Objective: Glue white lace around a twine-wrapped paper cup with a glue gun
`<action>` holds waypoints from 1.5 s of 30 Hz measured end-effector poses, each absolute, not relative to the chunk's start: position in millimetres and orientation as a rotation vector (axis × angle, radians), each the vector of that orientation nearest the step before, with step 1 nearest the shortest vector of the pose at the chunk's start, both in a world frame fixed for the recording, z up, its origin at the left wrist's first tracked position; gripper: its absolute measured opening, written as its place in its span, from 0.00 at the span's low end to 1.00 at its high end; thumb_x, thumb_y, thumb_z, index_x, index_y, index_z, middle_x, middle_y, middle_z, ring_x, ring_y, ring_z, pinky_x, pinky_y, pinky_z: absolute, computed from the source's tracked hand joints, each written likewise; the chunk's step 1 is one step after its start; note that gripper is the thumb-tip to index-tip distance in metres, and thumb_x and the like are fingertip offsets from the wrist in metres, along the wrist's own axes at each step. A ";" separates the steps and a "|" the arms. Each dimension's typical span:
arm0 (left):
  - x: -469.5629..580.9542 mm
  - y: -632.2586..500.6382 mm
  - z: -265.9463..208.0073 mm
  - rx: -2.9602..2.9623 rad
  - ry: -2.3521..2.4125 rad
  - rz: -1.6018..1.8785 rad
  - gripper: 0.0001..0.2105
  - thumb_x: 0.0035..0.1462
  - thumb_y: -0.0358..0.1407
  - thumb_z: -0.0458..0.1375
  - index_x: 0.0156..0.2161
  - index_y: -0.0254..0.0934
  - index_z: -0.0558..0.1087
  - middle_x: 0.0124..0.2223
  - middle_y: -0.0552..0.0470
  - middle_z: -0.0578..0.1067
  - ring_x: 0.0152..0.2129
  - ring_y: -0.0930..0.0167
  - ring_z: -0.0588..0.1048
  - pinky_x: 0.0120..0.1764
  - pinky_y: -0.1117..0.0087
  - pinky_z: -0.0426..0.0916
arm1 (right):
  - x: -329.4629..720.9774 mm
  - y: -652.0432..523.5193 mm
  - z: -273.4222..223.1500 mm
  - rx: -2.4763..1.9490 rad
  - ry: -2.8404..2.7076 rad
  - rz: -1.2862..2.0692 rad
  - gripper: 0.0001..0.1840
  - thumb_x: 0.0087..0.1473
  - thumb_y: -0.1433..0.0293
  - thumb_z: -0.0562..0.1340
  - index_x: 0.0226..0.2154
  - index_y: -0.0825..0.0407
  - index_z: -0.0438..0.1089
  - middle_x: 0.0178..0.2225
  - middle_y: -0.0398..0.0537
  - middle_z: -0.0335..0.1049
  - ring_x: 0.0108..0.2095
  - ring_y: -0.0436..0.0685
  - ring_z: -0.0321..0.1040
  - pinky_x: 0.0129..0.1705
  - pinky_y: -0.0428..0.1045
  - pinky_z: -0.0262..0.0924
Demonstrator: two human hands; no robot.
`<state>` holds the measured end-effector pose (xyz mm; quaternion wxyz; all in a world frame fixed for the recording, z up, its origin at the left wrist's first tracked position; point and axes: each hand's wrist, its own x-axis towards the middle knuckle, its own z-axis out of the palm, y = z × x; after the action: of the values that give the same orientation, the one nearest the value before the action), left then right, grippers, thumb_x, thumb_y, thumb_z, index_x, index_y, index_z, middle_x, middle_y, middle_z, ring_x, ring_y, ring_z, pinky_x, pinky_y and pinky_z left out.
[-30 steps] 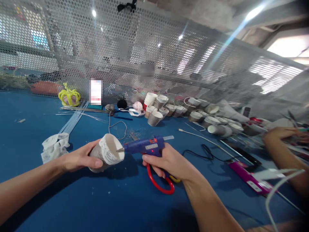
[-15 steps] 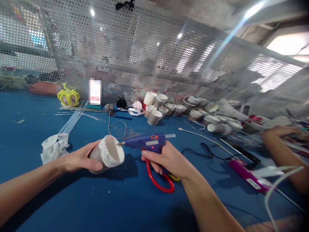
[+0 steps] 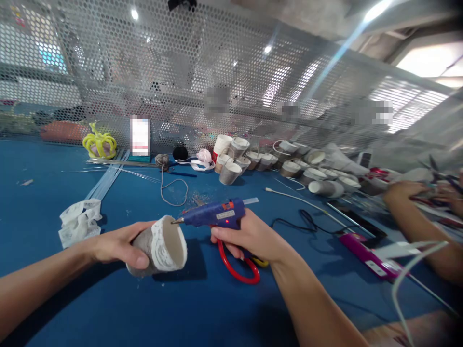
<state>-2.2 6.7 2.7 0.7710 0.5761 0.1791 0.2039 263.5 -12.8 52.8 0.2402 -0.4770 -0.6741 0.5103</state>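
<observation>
My left hand (image 3: 123, 246) is wrapped round a paper cup (image 3: 142, 245) covered in grey cord, with a band of white lace (image 3: 161, 245) round its mouth. The cup lies tilted, its open mouth turned to the right. In my right hand (image 3: 249, 236) is a blue hot glue gun (image 3: 213, 213), with a red light lit and a clear glue stick out of its back. Its metal nozzle is at the cup's upper rim; whether they touch I cannot tell. Below my right fingers shows a red loop handle (image 3: 238, 272), with a yellow piece beside it.
A lace strip (image 3: 81, 221) and clear glue sticks (image 3: 110, 176) lie at left. Behind are a phone (image 3: 140, 137), a grey yarn ball (image 3: 162, 161) and several cord-covered cups (image 3: 230, 172). At right are a magenta power strip (image 3: 369, 255), cables and another person's arm (image 3: 415, 217).
The cup has tipped so more of its side and lace faces me, and its mouth sits slightly lower. The glue gun's nozzle has shifted a little left and down along the rim.
</observation>
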 end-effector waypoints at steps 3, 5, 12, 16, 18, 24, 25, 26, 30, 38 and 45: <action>-4.0 7.1 3.2 1.262 0.418 0.457 0.26 0.36 0.40 0.66 0.44 0.35 0.69 0.30 0.53 0.72 0.27 0.73 0.68 0.28 0.78 0.64 | 263.4 -11.6 52.0 -1.343 -1.850 1.386 0.13 0.49 0.63 0.61 0.24 0.58 0.67 0.10 0.37 0.60 0.11 0.43 0.55 0.15 0.39 0.53; -5.0 8.8 3.8 1.292 0.457 0.486 0.28 0.36 0.41 0.66 0.45 0.35 0.68 0.31 0.52 0.72 0.27 0.73 0.67 0.27 0.78 0.63 | 263.7 -11.7 53.0 -1.378 -1.858 1.367 0.13 0.50 0.63 0.60 0.24 0.58 0.67 0.11 0.38 0.60 0.12 0.43 0.56 0.15 0.39 0.53; -4.3 14.8 3.1 1.506 0.710 0.647 0.34 0.39 0.42 0.63 0.52 0.33 0.59 0.34 0.50 0.71 0.23 0.74 0.66 0.23 0.77 0.61 | 264.1 -14.1 57.6 -1.463 -1.900 1.330 0.13 0.49 0.64 0.60 0.23 0.58 0.68 0.10 0.39 0.61 0.13 0.44 0.57 0.18 0.40 0.56; -4.0 15.7 4.3 1.794 0.857 0.721 0.29 0.42 0.40 0.63 0.50 0.35 0.59 0.42 0.48 0.69 0.35 0.67 0.69 0.38 0.70 0.65 | 263.8 -15.0 58.4 -1.486 -1.923 1.357 0.13 0.49 0.64 0.60 0.22 0.57 0.68 0.10 0.39 0.61 0.12 0.44 0.57 0.17 0.40 0.55; -4.3 15.7 4.5 1.909 0.901 0.746 0.30 0.42 0.39 0.63 0.50 0.36 0.58 0.46 0.48 0.68 0.41 0.64 0.67 0.44 0.66 0.63 | 263.1 -15.3 58.2 -1.475 -1.925 1.373 0.13 0.49 0.64 0.60 0.22 0.57 0.68 0.10 0.39 0.61 0.12 0.44 0.57 0.17 0.40 0.55; -5.0 11.4 3.3 1.775 0.799 0.701 0.30 0.48 0.42 0.58 0.55 0.38 0.53 0.50 0.45 0.66 0.45 0.61 0.66 0.45 0.65 0.64 | 259.6 -14.1 57.2 -1.417 -1.834 1.215 0.14 0.49 0.62 0.60 0.24 0.57 0.67 0.10 0.38 0.60 0.13 0.45 0.56 0.19 0.42 0.57; -4.6 10.8 3.2 1.720 0.767 0.687 0.29 0.50 0.42 0.56 0.56 0.38 0.52 0.52 0.45 0.65 0.48 0.61 0.64 0.47 0.65 0.63 | 259.1 -13.9 57.3 -1.416 -1.829 1.198 0.14 0.49 0.62 0.60 0.24 0.57 0.67 0.10 0.38 0.60 0.13 0.45 0.57 0.19 0.42 0.57; -3.9 10.5 3.1 1.671 0.739 0.679 0.30 0.50 0.41 0.56 0.56 0.38 0.52 0.54 0.44 0.63 0.50 0.61 0.63 0.48 0.65 0.62 | 258.7 -14.0 57.4 -1.412 -1.831 1.190 0.14 0.49 0.62 0.60 0.23 0.57 0.67 0.09 0.38 0.60 0.13 0.45 0.57 0.19 0.42 0.57; -0.8 12.0 2.6 1.659 0.698 0.638 0.36 0.44 0.38 0.62 0.57 0.34 0.51 0.53 0.42 0.65 0.48 0.60 0.65 0.49 0.62 0.62 | 257.4 -15.4 58.0 -1.405 -1.839 1.162 0.15 0.49 0.61 0.60 0.24 0.57 0.67 0.10 0.39 0.60 0.13 0.46 0.57 0.18 0.42 0.56; -1.4 10.9 1.6 1.814 0.660 0.555 0.38 0.41 0.35 0.64 0.57 0.35 0.53 0.53 0.42 0.65 0.49 0.60 0.65 0.51 0.60 0.59 | 256.0 -17.6 56.4 -1.361 -1.866 1.173 0.14 0.48 0.62 0.61 0.23 0.57 0.67 0.11 0.38 0.60 0.12 0.44 0.56 0.15 0.41 0.54; -0.9 8.6 1.8 1.750 0.524 0.358 0.36 0.39 0.35 0.64 0.55 0.37 0.58 0.48 0.47 0.70 0.44 0.60 0.68 0.45 0.64 0.66 | 255.2 -16.6 56.2 -1.436 -1.946 1.211 0.12 0.47 0.64 0.61 0.20 0.56 0.67 0.10 0.38 0.61 0.12 0.45 0.57 0.16 0.40 0.55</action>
<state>-0.9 8.6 1.8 0.5972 0.7541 0.2257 0.1542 255.2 -16.6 56.2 0.2167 -0.5183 -0.7025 0.4370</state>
